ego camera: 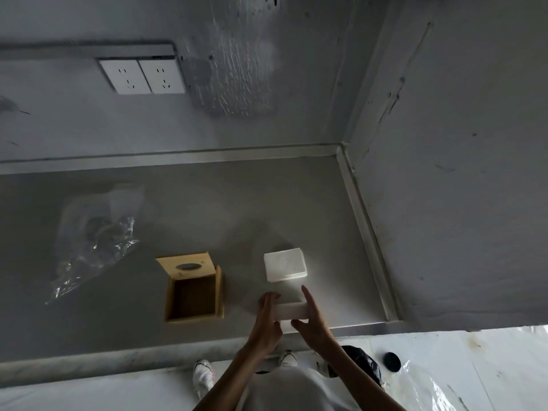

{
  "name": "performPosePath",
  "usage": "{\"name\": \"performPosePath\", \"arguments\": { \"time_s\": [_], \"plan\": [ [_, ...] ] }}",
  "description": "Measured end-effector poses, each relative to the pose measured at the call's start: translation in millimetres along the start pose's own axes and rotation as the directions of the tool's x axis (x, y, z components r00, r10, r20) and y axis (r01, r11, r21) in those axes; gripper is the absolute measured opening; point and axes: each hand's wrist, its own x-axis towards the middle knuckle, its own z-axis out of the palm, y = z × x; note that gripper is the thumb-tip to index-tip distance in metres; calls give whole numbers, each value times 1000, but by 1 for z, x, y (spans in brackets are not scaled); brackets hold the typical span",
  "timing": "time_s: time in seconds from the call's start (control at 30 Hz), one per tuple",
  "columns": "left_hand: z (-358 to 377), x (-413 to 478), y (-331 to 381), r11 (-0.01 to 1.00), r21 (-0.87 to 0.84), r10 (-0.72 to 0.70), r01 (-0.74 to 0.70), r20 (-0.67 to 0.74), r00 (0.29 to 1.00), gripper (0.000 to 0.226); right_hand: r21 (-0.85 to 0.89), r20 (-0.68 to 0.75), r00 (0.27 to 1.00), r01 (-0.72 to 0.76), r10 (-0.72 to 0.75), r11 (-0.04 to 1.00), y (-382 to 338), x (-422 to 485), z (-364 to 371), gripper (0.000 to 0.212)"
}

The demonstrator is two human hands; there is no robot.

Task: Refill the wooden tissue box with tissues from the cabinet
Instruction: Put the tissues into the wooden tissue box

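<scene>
The wooden tissue box (pixel 194 301) stands on the grey counter (pixel 267 209), its lid (pixel 186 264) swung up and back, the inside dark and empty. To its right lies a white stack of tissues (pixel 285 264). Nearer the counter's front edge, a second white tissue stack (pixel 292 310) is held between both hands. My left hand (pixel 267 318) presses its left end. My right hand (pixel 311 317) grips its right end, index finger stretched forward.
A crumpled clear plastic wrapper (pixel 95 253) lies at the left of the counter. Two white wall sockets (pixel 142 76) sit on the back wall. A side wall (pixel 459 188) closes the counter on the right. Below, white shoes, a black bag (pixel 363 364) and a black round lid (pixel 392 361) on the floor.
</scene>
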Motion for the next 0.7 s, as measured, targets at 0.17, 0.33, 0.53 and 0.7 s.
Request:
{"name": "performPosePath", "arguments": {
  "time_s": [0.17,0.33,0.53,0.7],
  "plan": [
    [-11,2,-3,999,24,-26,26,2,1000,38,-185,-68,995,58,-72,981,-5,1,-18,53],
    [-20,6,-9,988,151,-18,9,63,998,39,-534,141,932,356,-334,767,-20,8,-28,61],
    [-52,-5,-4,995,95,16,-25,89,996,30,-660,441,873,472,-207,585,-83,19,-29,32],
    [-128,-44,4,974,-220,-82,57,-106,991,24,-568,529,837,470,-138,676,-150,25,-17,28]
  ]
}}
